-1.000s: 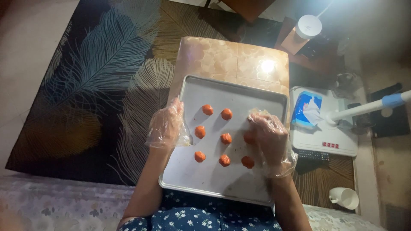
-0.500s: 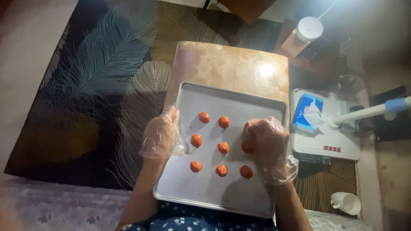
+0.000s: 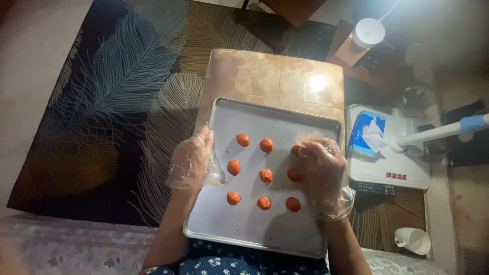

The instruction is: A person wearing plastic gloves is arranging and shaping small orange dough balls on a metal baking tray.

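Far left, a dark rug (image 3: 102,91) with big feather patterns spreads across the floor, and the small tan tabletop (image 3: 270,76) stands on it. Moving in, the left hand (image 3: 193,160), in a loose clear plastic glove, sits at the left rim of the tray (image 3: 254,229); its grip is curled around that edge, fingers resting on the metal, holding no ball. The grey tray lies partly on the tabletop, its near end over the person's flowered lap. On it, orange balls (image 3: 264,175) stand in three rows of three, each apart from its neighbours, the middle one dead centre. Now the right hand (image 3: 323,173), gloved the same way, lies over the right column: fingertips come down at the top-right ball (image 3: 295,149), touching or just over it, grip narrow and bent, though I cannot tell whether it pinches the ball. The middle-right ball peeks out beside the palm; the lowest one sits clear of the wrist. Right of the tray, a white scale (image 3: 392,170) carries a blue wipes pack (image 3: 365,130). Beyond, a white-lidded jar (image 3: 368,33) stands up top, and a white cup (image 3: 413,239) lies down low.
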